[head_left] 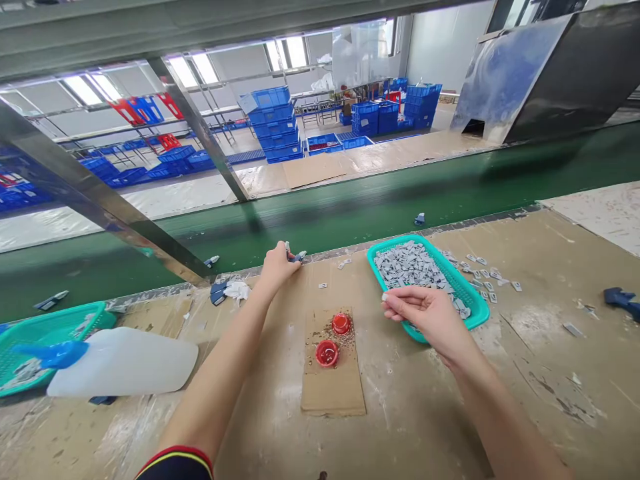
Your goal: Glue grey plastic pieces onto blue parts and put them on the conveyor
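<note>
My left hand (277,265) reaches forward to the bench's far edge, fingers closed on a small blue-and-grey part (299,256) beside the green conveyor belt (350,207). My right hand (425,313) hovers over the near corner of a teal basket (477,313) full of small grey pieces (410,263), fingers curled and pinching something small and pale that I cannot make out. Between my arms lies a cardboard strip (333,387) with two red caps (341,324) (327,353) and tiny screws or grains scattered round them.
A white plastic bottle with a blue nozzle (125,363) lies on its side at left, against another teal basket (50,327). Loose grey pieces (487,280) lie right of the basket. Blue parts (620,298) rest at far right and on the belt. Blue crates (277,123) stand beyond.
</note>
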A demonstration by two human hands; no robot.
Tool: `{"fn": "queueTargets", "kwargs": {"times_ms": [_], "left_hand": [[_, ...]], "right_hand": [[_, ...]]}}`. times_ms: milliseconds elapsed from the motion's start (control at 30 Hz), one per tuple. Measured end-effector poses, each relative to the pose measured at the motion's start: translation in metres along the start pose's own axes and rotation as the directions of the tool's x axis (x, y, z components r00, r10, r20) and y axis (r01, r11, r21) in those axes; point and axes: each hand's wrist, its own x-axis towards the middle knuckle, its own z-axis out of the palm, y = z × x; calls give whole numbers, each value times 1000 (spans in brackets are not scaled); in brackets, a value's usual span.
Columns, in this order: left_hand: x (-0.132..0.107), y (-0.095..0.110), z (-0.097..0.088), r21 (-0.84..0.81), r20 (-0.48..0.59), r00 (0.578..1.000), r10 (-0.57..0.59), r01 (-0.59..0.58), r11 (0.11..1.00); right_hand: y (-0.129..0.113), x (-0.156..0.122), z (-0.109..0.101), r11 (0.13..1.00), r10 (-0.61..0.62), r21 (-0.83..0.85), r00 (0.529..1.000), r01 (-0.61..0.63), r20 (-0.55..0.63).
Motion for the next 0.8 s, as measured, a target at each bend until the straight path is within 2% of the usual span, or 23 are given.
{"fn": "queueTargets", "kwargs": {"times_ms": [67,133,233,367,433,500,567,600,667,800], "left_hand": [[-10,5,-4,-46,9,1000,-2,3,999],[-23,10,-8,-104,-31,999,-9,6,995],[-52,13,-16,-223,-80,995,-62,43,974],[-101,14,-25,-423,11,992,-126,119,898],[-125,17,-28,-585,76,988,-136,155,796],[-145,21,-31,-762,161,977,-140,213,612],[-160,26,-31,-866,223,962,-154,269,423],[-165,27,-31,-884,234,957,-171,283,372],[-171,30,-28,-904,224,950,-216,285,319],[-174,32,-22,-917,198,952,-233,264,300]], "right_hand": [[3,0,6,999,-23,-31,998,25,52],[8,-1,14,997,-41,-69,996,47,76],[17,-3,30,986,-66,-152,997,70,29],[29,-7,52,938,-166,-307,986,160,4],[33,-8,60,924,-193,-335,981,187,13],[37,-5,65,924,-186,-337,982,178,8],[42,-1,67,925,-174,-342,985,166,8],[45,1,67,924,-173,-344,985,165,9],[49,4,66,922,-171,-350,985,164,11],[52,7,66,926,-148,-350,989,142,11]]}}
